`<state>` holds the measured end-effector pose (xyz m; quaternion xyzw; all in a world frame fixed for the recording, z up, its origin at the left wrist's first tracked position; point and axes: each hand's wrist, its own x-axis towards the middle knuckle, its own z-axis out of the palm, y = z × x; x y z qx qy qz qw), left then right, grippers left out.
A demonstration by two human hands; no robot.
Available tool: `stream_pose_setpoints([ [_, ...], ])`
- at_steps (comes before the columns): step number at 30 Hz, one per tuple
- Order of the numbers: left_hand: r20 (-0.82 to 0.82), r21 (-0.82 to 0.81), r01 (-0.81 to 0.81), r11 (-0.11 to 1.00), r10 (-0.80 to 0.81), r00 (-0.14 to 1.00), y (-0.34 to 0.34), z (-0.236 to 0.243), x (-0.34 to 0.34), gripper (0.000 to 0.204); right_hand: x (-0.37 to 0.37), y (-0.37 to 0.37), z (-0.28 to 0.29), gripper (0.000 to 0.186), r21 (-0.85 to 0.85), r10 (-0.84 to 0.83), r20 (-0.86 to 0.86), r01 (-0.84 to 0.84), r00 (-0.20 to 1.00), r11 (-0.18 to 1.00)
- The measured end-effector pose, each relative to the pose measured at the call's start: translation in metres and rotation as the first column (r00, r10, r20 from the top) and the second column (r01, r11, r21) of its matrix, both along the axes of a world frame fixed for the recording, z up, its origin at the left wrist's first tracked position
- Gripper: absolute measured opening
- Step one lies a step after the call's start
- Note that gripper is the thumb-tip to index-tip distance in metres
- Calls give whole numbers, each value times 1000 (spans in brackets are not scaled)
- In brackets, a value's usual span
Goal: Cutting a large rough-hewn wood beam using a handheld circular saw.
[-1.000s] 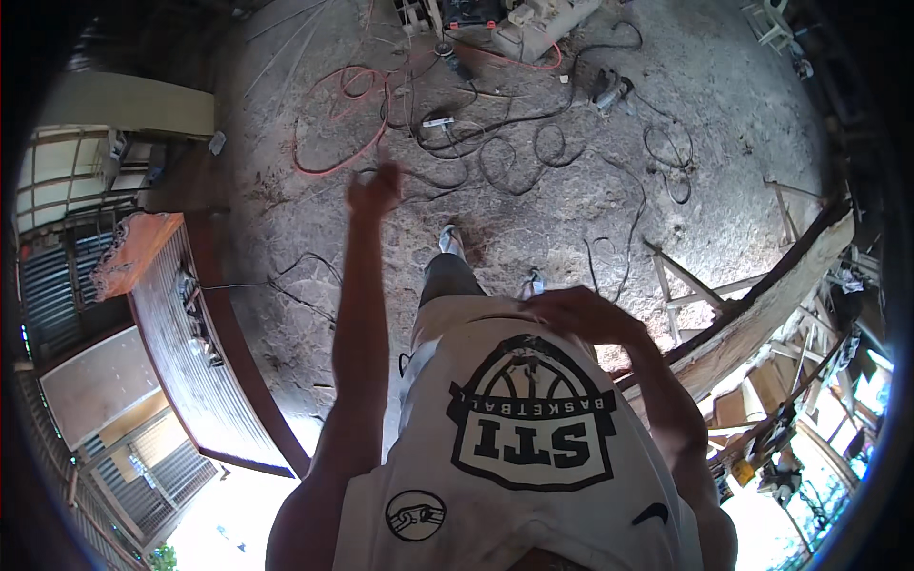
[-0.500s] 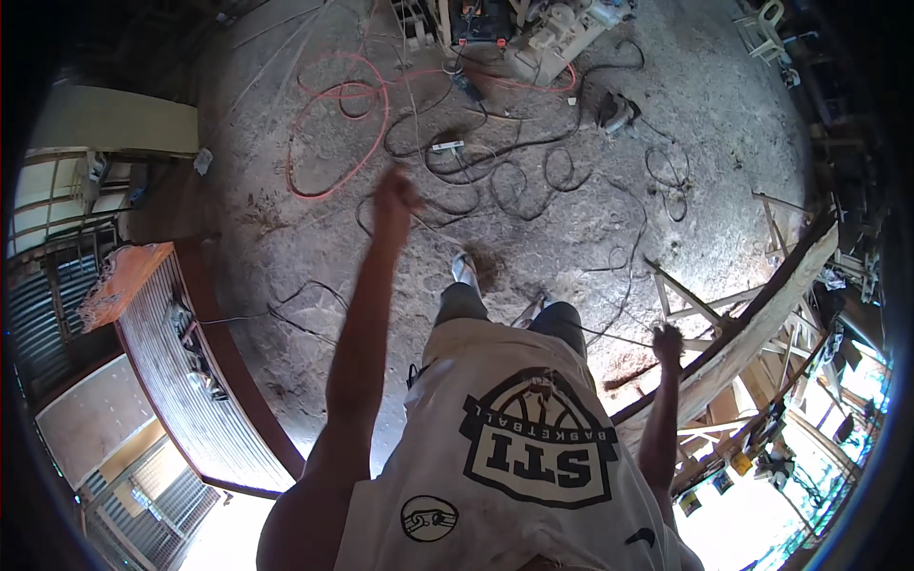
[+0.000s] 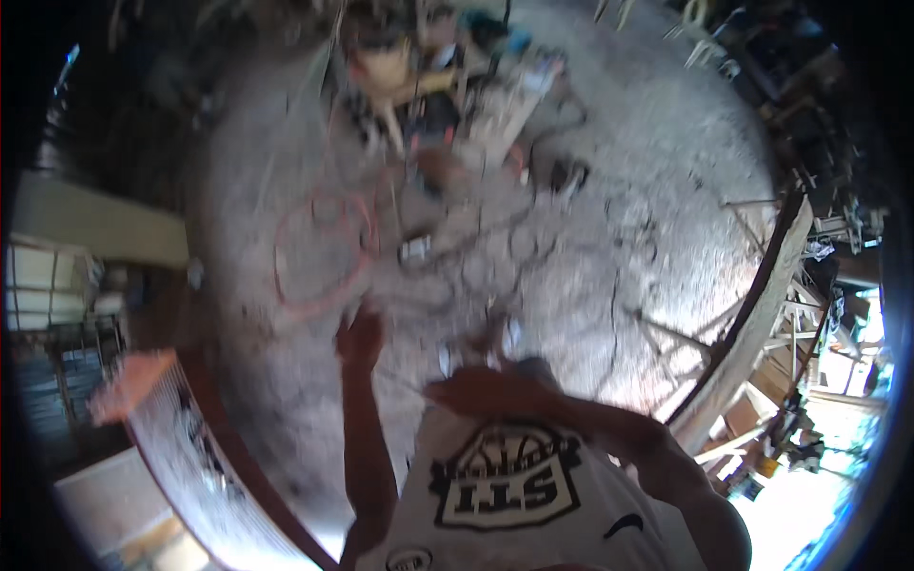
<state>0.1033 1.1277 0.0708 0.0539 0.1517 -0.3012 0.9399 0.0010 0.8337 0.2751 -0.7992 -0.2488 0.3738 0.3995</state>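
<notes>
The picture is smeared by motion. My left hand (image 3: 360, 331) is raised left of centre over the floor, its fingers too blurred to read. A thin cord (image 3: 400, 383) appears to run from near it toward my right hand (image 3: 462, 390), which is across my front at the top of my white printed sleeveless shirt (image 3: 514, 514); whether either grips the cord cannot be made out. My feet (image 3: 511, 335) show just beyond. Ahead on the floor lie a looped red hose (image 3: 286, 285), dark cables (image 3: 533, 243) and a small pale object (image 3: 415, 249).
A cluttered pile of wood and tools (image 3: 409, 76) stands at the top. A long timber on braces (image 3: 766, 276) runs along the right. A corrugated-topped piece (image 3: 181, 457) and a pale panel (image 3: 95, 214) are at the left. White plastic chairs (image 3: 695, 29) are at the upper right.
The view has shifted so the floor items sit lower. My right hand has swung from out at the right inward across my front. My left hand sits lower in the picture.
</notes>
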Motion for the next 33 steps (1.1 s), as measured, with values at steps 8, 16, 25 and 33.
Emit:
stream_pose_setpoints([
  [8, -193, 423, -589, 689, 703, 684, 206, 5, 13, 46, -33, -188, -78, 22, -330, -111, 294, 210, 949, 920],
  [16, 10, 310, -314, 897, 327, 945, 109, 70, -56, 49, -88, -273, -140, 27, -124, -404, -293, 385, 866, 915],
  [25, -155, 260, -232, 937, 278, 948, 84, -23, -157, 50, -161, -323, -294, 23, -355, -386, -66, 340, 920, 871],
  [33, -957, 94, -777, 622, 271, 101, 109, -120, -83, 63, -234, -336, -341, 32, -494, -499, -243, 336, 832, 802],
])
